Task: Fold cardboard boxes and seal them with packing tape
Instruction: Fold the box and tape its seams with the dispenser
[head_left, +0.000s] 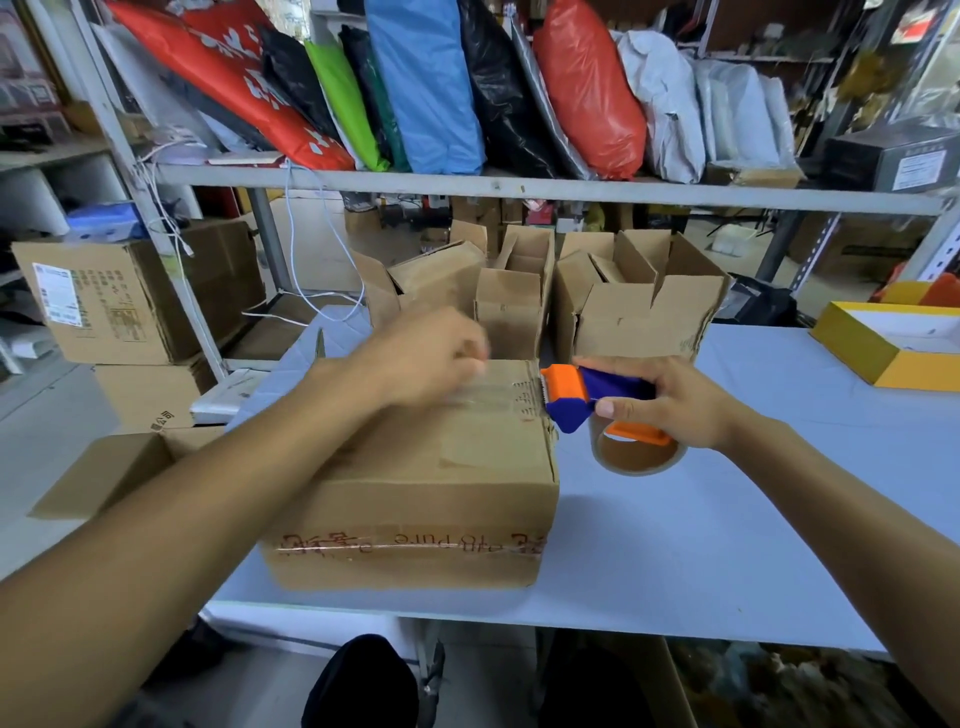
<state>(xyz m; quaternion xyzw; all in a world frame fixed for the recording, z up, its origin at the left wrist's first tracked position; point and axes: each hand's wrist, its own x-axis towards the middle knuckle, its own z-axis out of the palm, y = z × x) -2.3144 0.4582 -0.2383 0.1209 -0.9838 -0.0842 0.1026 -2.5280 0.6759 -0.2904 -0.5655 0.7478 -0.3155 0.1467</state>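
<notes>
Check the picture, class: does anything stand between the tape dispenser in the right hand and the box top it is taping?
Nothing visible does. The right hand holds the tape dispenser with its orange head at the right edge of the closed box, and tape already lies across the top. The left hand rests on that tape, further left.

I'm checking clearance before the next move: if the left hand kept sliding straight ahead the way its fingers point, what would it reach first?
Probably the tape dispenser. The left hand lies on the closed cardboard box, fingers pointing right along the tape strip toward the dispenser held by the right hand. Motion blur makes this uncertain.
</notes>
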